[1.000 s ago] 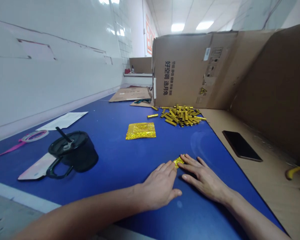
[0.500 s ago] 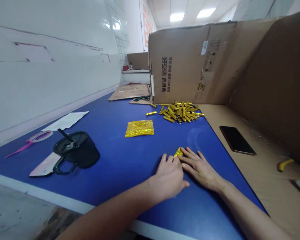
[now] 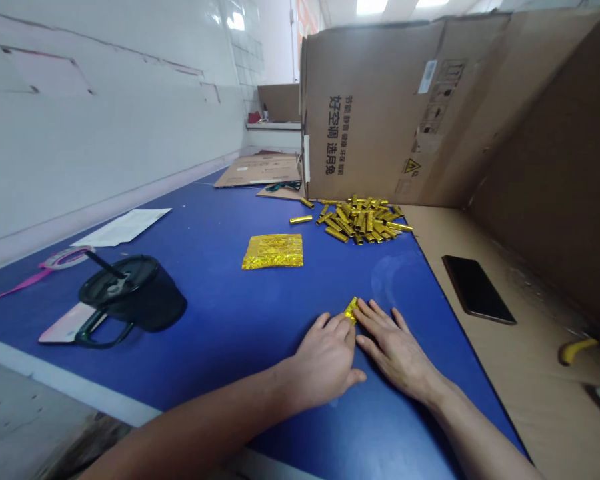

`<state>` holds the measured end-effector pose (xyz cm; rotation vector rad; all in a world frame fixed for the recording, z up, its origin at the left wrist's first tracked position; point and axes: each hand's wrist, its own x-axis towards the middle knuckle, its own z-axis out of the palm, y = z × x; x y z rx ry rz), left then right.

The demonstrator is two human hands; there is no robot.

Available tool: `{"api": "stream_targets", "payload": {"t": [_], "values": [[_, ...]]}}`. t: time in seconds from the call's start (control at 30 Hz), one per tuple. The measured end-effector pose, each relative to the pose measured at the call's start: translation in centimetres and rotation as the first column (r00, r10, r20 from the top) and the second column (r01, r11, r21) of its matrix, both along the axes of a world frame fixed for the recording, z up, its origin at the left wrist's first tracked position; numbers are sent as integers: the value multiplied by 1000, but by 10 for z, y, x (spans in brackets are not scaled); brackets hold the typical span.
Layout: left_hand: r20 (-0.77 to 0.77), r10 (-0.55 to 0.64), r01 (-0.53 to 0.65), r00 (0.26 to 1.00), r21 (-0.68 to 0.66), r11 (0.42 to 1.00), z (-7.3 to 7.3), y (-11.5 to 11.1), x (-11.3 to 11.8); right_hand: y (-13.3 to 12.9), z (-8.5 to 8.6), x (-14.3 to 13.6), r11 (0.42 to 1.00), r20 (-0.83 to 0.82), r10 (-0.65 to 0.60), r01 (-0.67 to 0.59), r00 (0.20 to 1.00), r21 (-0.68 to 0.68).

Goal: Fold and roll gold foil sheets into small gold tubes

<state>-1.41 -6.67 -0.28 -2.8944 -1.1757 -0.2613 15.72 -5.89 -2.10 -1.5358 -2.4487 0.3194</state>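
A small gold foil piece lies on the blue table, partly hidden under the fingertips of both hands. My left hand is palm down with its fingers bent onto the near left side of the foil and its thumb out to the right. My right hand rests flatter, fingers apart, its fingertips touching the foil's right side. Beyond them lies a flat gold foil stack. Further back is a pile of gold rolled tubes, with one loose tube to its left.
At left stand a dark lidded mug with a straw, pink scissors, a tape roll and white paper. A large cardboard box rises at the back. On cardboard at right lie a phone and a banana.
The camera view has shifted slightly. Both hands stay at the small foil piece, and my right hand's fingers now cover its right side a little differently.
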Motion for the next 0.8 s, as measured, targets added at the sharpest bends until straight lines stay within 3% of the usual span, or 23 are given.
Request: {"api": "stream_targets", "payload": {"t": [0.8], "values": [[-42, 37, -40, 998, -78, 996, -3, -4, 4, -3, -1, 2, 1000, 115, -4, 4, 993, 2]]}}
